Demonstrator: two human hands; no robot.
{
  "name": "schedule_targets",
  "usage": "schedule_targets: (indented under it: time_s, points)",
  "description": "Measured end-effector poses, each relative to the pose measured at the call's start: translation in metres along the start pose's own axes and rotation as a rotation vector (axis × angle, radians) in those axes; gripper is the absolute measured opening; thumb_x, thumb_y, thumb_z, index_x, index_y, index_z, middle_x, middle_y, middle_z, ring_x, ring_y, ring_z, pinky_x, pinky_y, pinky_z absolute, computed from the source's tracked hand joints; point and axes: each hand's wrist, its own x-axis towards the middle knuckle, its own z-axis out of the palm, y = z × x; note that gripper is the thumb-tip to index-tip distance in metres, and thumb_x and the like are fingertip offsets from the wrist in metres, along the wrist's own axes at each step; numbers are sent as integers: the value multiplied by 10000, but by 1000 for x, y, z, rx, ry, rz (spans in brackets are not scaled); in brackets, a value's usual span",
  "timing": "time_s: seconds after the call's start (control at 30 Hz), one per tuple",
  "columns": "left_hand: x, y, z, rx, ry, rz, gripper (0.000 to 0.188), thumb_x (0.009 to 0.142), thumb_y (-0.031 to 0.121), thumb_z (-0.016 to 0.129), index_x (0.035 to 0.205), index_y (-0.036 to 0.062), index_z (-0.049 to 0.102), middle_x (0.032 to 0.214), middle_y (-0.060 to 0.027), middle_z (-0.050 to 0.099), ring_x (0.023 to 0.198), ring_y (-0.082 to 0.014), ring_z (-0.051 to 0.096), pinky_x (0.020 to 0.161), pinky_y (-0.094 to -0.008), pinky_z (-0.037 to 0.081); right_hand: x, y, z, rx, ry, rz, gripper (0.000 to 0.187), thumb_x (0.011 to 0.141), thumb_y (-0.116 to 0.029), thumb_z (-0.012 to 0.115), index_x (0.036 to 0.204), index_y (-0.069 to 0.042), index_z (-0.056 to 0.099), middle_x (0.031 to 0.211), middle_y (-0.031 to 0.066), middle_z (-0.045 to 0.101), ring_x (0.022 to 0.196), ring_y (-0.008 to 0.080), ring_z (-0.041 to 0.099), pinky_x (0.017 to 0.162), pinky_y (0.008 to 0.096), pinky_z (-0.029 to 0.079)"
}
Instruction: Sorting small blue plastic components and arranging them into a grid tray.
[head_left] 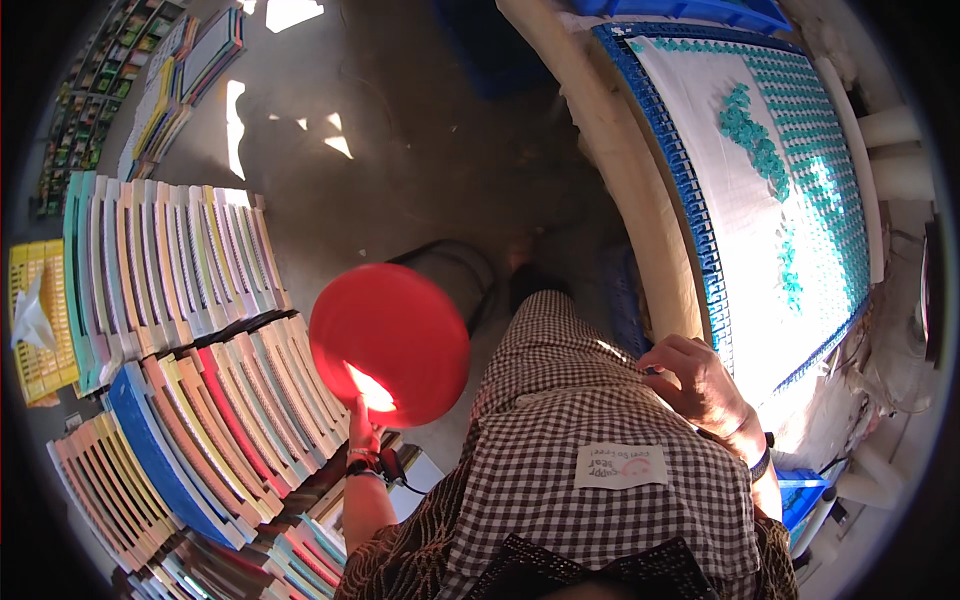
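- Left: stacked, multicoloured slatted panels [180, 265].
- Left of centre: glossy red round disc [395, 335], broad face toward the camera, too circular for a long axis; left hand [363, 432] grips its lower edge, fingers partly hidden.
- Right of centre: right hand [692, 385], fingers loosely curled; contents unclear.

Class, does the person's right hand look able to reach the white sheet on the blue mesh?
Probably yes: the right hand is near the closest end of the white sheet, and nothing visible blocks the way across the blue mesh.
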Motion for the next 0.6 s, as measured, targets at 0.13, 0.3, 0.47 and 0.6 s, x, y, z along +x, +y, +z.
schedule_targets:
  time_s: [0.13,0.3,0.47,0.6]
  points:
    - [40,49,-51,672,158,424,571,870,368,642,1251,7,418,1149,-104,575,1035,-265,583,893,-395,481,-5,-6,-14,52,30,-64,194,782,-93,714,964,-82,646,890,73,626,800,268,619,722,359,497]
    - [-15,146,105,1491,137,969,873,737,291,782,1388,-32,299,1301,-240,467,1217,-346,460,1020,-410,390,-24,26,-24,45,175,49,193,755,-77,712,931,-72,634,869,88,616,798,280,612,726,371,492]
    - [-41,215,262,1724,-517,1030,748,674,293,806,1291,46,462,1273,-180,504,1199,-358,462,1010,-442,388,-23,55,-36,164,283,205,176,773,-82,696,939,-80,638,851,76,620,800,267,614,758,374,483]
    - [-36,202,386,2176,-1047,824,647,710,348,758,1269,125,521,1242,-125,552,1182,-333,492,992,-433,410,-20,62,-62,224,312,383,166,804,-129,676,963,-93,646,872,69,623,831,259,614,806,369,463]
